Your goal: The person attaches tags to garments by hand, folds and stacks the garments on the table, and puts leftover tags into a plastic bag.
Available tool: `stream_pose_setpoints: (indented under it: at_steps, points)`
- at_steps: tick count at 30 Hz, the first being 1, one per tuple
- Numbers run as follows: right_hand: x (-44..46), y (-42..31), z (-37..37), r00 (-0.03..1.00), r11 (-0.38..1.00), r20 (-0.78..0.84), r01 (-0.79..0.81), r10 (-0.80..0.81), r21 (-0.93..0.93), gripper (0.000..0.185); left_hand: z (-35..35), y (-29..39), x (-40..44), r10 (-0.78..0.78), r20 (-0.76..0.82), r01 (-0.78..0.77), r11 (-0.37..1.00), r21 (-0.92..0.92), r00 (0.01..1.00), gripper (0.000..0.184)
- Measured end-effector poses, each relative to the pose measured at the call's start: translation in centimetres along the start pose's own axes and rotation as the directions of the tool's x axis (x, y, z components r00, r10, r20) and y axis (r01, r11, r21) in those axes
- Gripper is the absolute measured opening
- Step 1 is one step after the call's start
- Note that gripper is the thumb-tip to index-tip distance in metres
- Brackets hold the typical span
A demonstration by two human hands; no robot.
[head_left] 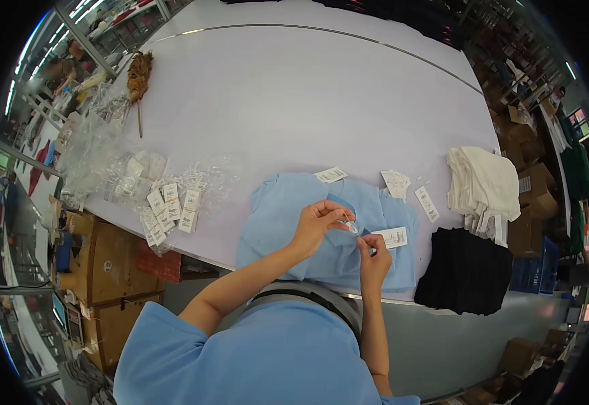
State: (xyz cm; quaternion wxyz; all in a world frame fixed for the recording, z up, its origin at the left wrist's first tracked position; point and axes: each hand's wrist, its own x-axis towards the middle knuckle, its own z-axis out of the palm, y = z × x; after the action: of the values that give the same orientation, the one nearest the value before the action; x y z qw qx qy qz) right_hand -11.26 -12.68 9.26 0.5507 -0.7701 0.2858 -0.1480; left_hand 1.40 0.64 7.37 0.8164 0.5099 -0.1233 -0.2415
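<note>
A light blue garment point(274, 209) lies spread at the table's near edge. Over its middle, my left hand point(319, 226) pinches a small whitish loop of string. Just to the right, my right hand point(374, 253) has thumb and forefinger closed on the lower end of the same string. A white printed tag point(393, 237) rests on the garment beside my right hand. Another tag point(331, 175) lies at the garment's top edge, and more tags point(396, 183) sit at its upper right.
Clear plastic bags point(92, 152) and several printed tags point(190, 209) are heaped at the left. A brown duster point(139, 77) lies behind them. Folded white cloth point(482, 182) and black cloth point(465, 270) stand at the right, near a blue crate point(536, 270).
</note>
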Motion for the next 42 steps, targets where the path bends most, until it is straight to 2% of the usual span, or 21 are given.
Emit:
stream_pose_setpoints:
  at_steps: [1,2,4,6,11,17,21,26,27,29,31,32,33,34,35,36,37,39,41,42]
  points:
    - [-0.1,0.3,-0.3,1.000,0.994,0.010,0.014,-0.013,-0.105,0.012,0.1,0.0,0.0,-0.194,-0.024,0.178,0.936,-0.302,0.981,0.014]
    - [-0.2,0.2,-0.4,1.000,0.994,0.009,0.010,-0.010,-0.108,0.012,0.1,-0.1,-0.1,-0.198,-0.024,0.182,0.935,-0.305,0.980,0.014]
    - [-0.4,0.0,-0.2,0.997,0.980,0.055,-0.055,0.046,0.192,0.015,0.0,-0.2,-0.4,-0.057,0.024,0.056,0.998,0.039,0.998,0.017]
    - [-0.8,-0.1,0.0,0.991,0.871,0.103,-0.128,0.090,0.473,0.019,0.0,-0.4,-0.9,0.055,0.126,-0.098,0.926,0.364,0.990,0.021]
    - [-0.9,0.1,0.4,0.993,0.825,0.111,-0.091,0.035,0.557,0.021,1.7,1.3,-2.1,-0.089,0.185,0.021,0.939,0.342,0.979,0.021]
    - [-0.7,-0.4,-0.3,0.991,0.854,0.126,-0.097,0.038,0.511,0.019,1.0,2.1,-1.4,-0.120,0.251,0.007,0.913,0.409,0.961,0.026]
    - [0.2,0.3,-2.0,0.957,0.926,0.289,-0.101,-0.009,0.364,0.017,0.6,2.5,-0.9,-0.209,0.343,0.042,0.899,0.436,0.916,0.031]
    - [0.5,0.0,-2.3,0.940,0.964,0.340,-0.058,-0.036,0.260,0.014,0.4,3.1,-1.0,-0.281,0.392,0.022,0.835,0.550,0.876,0.033]
    - [0.5,0.1,-2.3,0.940,0.964,0.338,-0.060,-0.033,0.260,0.014,0.5,2.9,-0.9,-0.284,0.393,0.023,0.835,0.550,0.874,0.033]
    - [0.8,0.6,-2.5,0.922,0.911,0.386,-0.139,-0.023,0.387,0.014,0.4,1.7,-0.8,-0.286,0.400,0.147,0.927,0.344,0.871,0.036]
    - [1.1,1.1,-2.5,0.901,0.834,0.434,-0.222,-0.023,0.505,0.015,0.1,0.7,-0.6,-0.288,0.404,0.262,0.958,0.120,0.868,0.039]
    - [1.4,0.2,-2.3,0.901,0.831,0.433,-0.225,-0.021,0.508,0.015,-0.1,0.4,-0.3,-0.293,0.403,0.265,0.956,0.124,0.867,0.039]
    - [2.1,-0.6,-2.1,0.930,0.912,0.308,0.063,-0.201,0.406,0.016,-0.3,0.1,0.3,-0.156,0.368,0.018,0.936,0.352,0.917,0.040]
    - [3.0,-2.0,-2.0,0.895,0.906,0.207,0.341,-0.394,0.251,0.017,-0.4,-0.2,1.0,-0.004,0.371,-0.218,0.803,0.554,0.929,0.040]
    - [3.6,-3.2,-2.1,0.802,0.815,0.148,0.577,-0.579,0.060,0.018,-0.4,-0.6,1.4,0.142,0.406,-0.409,0.577,0.707,0.903,0.041]
    - [3.9,-3.6,-2.2,0.660,0.644,0.130,0.751,-0.740,-0.144,0.020,-0.4,-1.0,1.7,0.266,0.475,-0.539,0.281,0.794,0.839,0.042]
    - [3.9,-3.3,-2.5,0.662,0.646,0.124,0.749,-0.739,-0.148,0.020,-0.6,-1.5,1.8,0.263,0.481,-0.543,0.282,0.791,0.836,0.042]
    - [4.3,-1.7,-3.4,0.801,0.794,0.001,0.594,-0.599,-0.127,0.024,-1.2,-1.7,2.5,0.002,0.413,-0.392,0.324,0.861,0.911,0.047]
    - [4.7,0.2,-3.8,0.894,0.902,-0.124,0.424,-0.431,-0.076,0.030,-1.8,-1.6,3.8,-0.254,0.325,-0.241,0.314,0.919,0.911,0.053]
    - [4.4,1.7,-3.4,0.910,0.904,-0.082,0.386,-0.406,-0.183,0.028,-1.6,-0.8,4.6,-0.253,0.339,-0.255,0.311,0.915,0.906,0.053]
